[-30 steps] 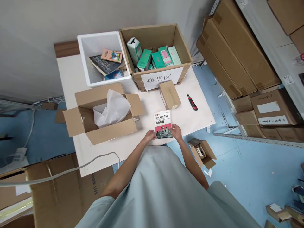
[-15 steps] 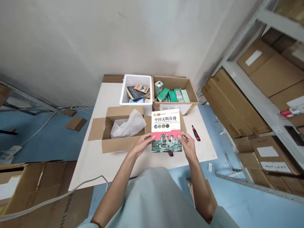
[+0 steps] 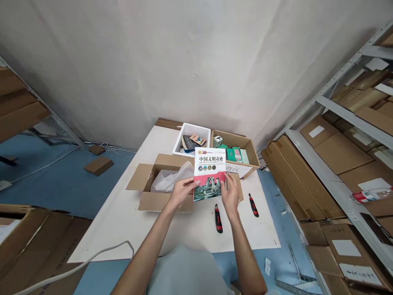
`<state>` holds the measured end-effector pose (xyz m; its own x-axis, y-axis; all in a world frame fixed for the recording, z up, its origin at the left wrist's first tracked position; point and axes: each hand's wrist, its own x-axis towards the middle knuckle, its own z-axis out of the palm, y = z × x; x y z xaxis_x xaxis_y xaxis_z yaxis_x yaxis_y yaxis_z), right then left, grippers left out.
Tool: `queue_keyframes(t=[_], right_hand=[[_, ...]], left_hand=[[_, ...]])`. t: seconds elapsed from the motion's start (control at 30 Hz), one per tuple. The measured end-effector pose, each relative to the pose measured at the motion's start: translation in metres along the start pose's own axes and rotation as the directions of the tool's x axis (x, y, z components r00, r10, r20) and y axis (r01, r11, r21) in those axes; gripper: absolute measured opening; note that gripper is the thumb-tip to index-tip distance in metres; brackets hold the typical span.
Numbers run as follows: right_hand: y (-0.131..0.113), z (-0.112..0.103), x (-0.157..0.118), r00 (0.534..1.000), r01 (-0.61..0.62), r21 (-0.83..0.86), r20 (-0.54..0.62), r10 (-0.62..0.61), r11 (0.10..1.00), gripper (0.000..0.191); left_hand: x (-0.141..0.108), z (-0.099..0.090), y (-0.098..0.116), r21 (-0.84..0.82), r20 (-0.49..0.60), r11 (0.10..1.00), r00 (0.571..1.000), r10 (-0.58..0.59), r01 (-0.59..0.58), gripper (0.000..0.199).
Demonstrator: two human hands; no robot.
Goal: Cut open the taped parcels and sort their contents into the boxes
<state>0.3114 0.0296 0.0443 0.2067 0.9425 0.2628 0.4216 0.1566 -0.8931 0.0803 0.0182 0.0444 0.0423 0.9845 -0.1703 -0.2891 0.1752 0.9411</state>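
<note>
left hand [image 3: 181, 190] and right hand [image 3: 230, 196] pinch the book [image 3: 209, 170], cover [image 3: 210, 166] facing the person [image 3: 186, 270], long axis title-end up.

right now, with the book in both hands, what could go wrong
The book could slip, since the left hand and right hand grip it only near its lower side edges. A red-and-black cutter lies on the table, just below the right hand in this view; lowering that hand might knock it. I can't tell whether its blade is out.
</note>
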Motion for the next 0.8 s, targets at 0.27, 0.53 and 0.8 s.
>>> queue_keyframes(t=[0.27, 0.53, 0.8], right_hand=[[-0.033, 0.06, -0.012, 0.996, -0.058, -0.03, 0.067, 0.06, 0.998, 0.063], [-0.054, 0.03, 0.006, 0.952, -0.272, 0.442, 0.255, 0.171, 0.855, 0.061], [-0.087, 0.029, -0.006, 0.913, -0.364, 0.576, 0.378, 0.157, 0.732, 0.062]], left_hand=[[-0.022, 0.038, -0.031, 0.367, 0.055, 0.862, 0.933, 0.355, -0.349, 0.036], [-0.01, -0.032, 0.0, 0.205, -0.173, 0.953, 0.95, 0.261, -0.225, 0.083], [-0.024, -0.076, 0.062, 0.087, 0.097, 0.994, 0.993, 0.065, -0.073, 0.067]])
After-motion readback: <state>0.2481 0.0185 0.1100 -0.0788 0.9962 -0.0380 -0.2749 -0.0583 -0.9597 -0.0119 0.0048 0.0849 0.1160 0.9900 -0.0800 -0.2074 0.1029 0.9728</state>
